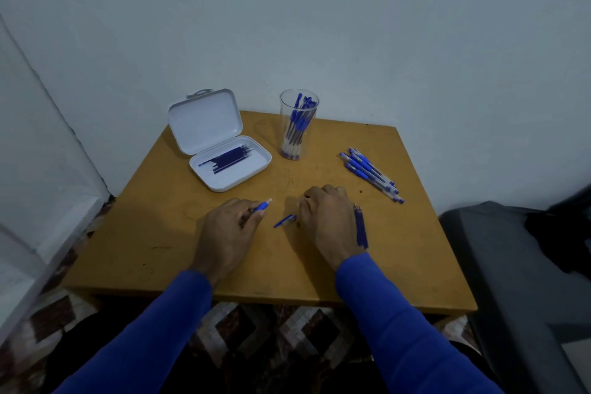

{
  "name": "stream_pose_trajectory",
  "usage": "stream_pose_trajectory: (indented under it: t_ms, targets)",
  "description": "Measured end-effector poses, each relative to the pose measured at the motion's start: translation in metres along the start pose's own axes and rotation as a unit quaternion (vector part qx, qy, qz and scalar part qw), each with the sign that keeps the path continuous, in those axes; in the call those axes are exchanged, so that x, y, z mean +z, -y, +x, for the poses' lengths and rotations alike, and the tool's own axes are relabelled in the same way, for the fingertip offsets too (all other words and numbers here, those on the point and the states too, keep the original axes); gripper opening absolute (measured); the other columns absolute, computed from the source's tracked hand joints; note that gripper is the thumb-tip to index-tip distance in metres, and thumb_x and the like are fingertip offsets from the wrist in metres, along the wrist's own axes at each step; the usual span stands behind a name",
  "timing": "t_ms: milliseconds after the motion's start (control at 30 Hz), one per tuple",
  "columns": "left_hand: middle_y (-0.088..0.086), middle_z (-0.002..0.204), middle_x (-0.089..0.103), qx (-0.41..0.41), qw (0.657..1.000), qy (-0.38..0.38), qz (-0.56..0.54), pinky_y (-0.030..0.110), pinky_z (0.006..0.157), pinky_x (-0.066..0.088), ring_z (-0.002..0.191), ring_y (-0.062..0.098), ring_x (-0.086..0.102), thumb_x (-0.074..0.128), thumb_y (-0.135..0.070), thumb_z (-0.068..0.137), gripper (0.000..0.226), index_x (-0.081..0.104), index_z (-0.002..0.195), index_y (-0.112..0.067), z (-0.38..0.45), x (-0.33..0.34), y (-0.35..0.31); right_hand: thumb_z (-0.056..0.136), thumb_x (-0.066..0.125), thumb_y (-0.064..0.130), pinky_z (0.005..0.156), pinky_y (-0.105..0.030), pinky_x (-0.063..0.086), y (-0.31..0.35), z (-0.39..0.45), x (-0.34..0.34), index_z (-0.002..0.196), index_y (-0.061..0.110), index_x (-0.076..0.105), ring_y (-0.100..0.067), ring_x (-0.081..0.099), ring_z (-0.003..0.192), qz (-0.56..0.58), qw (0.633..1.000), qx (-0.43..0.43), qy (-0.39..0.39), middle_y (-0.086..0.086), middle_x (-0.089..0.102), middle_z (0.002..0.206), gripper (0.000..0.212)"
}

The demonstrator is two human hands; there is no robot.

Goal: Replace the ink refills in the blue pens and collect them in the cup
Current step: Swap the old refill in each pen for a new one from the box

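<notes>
Pen barrel [261, 206] mostly inside left grip [228, 230]

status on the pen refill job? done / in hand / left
Done: a bunch of pens stand in the clear cup. In hand: the left hand grips a pen barrel; the right hand pinches a small pen part, with loose refills beside it. Left: a pile of pens on the table; refills remain in the open white case.

left hand [228, 227]: my fingers pinch a pen [263, 205]
right hand [326, 217]: curled by a pen part [284, 221] on the table [128, 233]
cup [299, 125]: pens upright inside
case [220, 144]: open, refills [228, 157] inside
loose pens [371, 173]: heaped right
</notes>
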State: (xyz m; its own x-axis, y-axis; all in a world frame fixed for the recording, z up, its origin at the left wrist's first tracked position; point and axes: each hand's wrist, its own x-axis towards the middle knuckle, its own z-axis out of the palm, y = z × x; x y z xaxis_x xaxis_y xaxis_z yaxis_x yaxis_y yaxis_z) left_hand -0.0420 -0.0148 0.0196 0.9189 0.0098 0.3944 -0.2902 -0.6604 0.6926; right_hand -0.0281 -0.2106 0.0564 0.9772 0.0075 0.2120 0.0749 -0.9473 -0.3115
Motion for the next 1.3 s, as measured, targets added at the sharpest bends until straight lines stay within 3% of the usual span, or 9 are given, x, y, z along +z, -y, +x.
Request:
stream_pose_trajectory:
  t_ms: [233, 400, 600, 767, 1067, 1300]
  targets:
    - [-0.004, 0.081, 0.067, 0.053, 0.996, -0.067, 0.011, 0.014, 0.063, 0.047, 0.070, 0.004, 0.059, 0.073, -0.015, 0.092, 0.015, 0.075, 0.106, -0.008, 0.015, -0.029, 0.032, 0.105, 0.049, 0.027, 0.091, -0.038, 0.048, 0.052, 0.046, 0.014, 0.119, 0.018, 0.068, -0.020, 0.050, 0.103, 0.026, 0.996, -0.088, 0.005, -0.003, 0.064, 0.108, 0.026]
    - [0.000, 0.084, 0.071, 0.013, 0.994, -0.066, 0.086, 0.006, 0.063, 0.034, 0.069, 0.002, 0.054, 0.074, -0.017, 0.092, 0.018, 0.076, 0.107, -0.007, 0.028, -0.047, 0.055, 0.100, 0.054, 0.013, 0.085, -0.042, 0.051, 0.086, 0.080, 0.036, 0.117, 0.015, 0.073, -0.027, 0.054, 0.104, 0.025, 0.986, -0.163, 0.022, -0.007, 0.069, 0.106, 0.025]
    - [-0.001, 0.083, 0.068, -0.046, 0.993, -0.064, 0.086, 0.018, 0.063, 0.043, 0.071, 0.009, 0.056, 0.069, -0.021, 0.095, 0.017, 0.076, 0.108, -0.011, 0.035, -0.060, 0.074, 0.094, 0.062, 0.007, 0.091, -0.040, 0.053, 0.115, 0.120, 0.055, 0.120, 0.014, 0.070, -0.026, 0.052, 0.116, -0.034, 0.968, -0.225, 0.102, -0.009, 0.066, 0.115, 0.028]
    - [-0.009, 0.089, 0.065, -0.074, 0.994, -0.065, 0.056, 0.012, 0.070, 0.040, 0.080, 0.002, 0.057, 0.064, -0.029, 0.099, 0.019, 0.074, 0.112, -0.019, 0.035, -0.062, 0.086, 0.095, 0.056, 0.005, 0.087, -0.033, 0.047, 0.123, 0.141, 0.064, 0.120, 0.012, 0.068, -0.026, 0.052, 0.112, -0.088, 0.952, -0.259, 0.137, -0.010, 0.064, 0.117, 0.028]
    - [-0.010, 0.082, 0.063, -0.080, 0.993, -0.078, 0.049, 0.018, 0.068, 0.044, 0.076, 0.003, 0.056, 0.065, -0.027, 0.098, 0.015, 0.075, 0.107, -0.021, 0.033, -0.061, 0.084, 0.093, 0.062, 0.004, 0.092, -0.038, 0.050, 0.120, 0.144, 0.077, 0.119, 0.011, 0.067, -0.027, 0.054, 0.110, -0.069, 0.952, -0.262, 0.143, -0.012, 0.063, 0.117, 0.027]
    - [-0.008, 0.087, 0.066, -0.076, 0.993, -0.063, 0.064, 0.023, 0.071, 0.048, 0.079, 0.006, 0.058, 0.063, -0.029, 0.099, 0.020, 0.074, 0.113, -0.021, 0.034, -0.059, 0.091, 0.095, 0.064, 0.010, 0.089, -0.034, 0.049, 0.121, 0.149, 0.076, 0.117, 0.015, 0.065, -0.026, 0.051, 0.108, -0.061, 0.944, -0.279, 0.165, -0.010, 0.055, 0.120, 0.022]
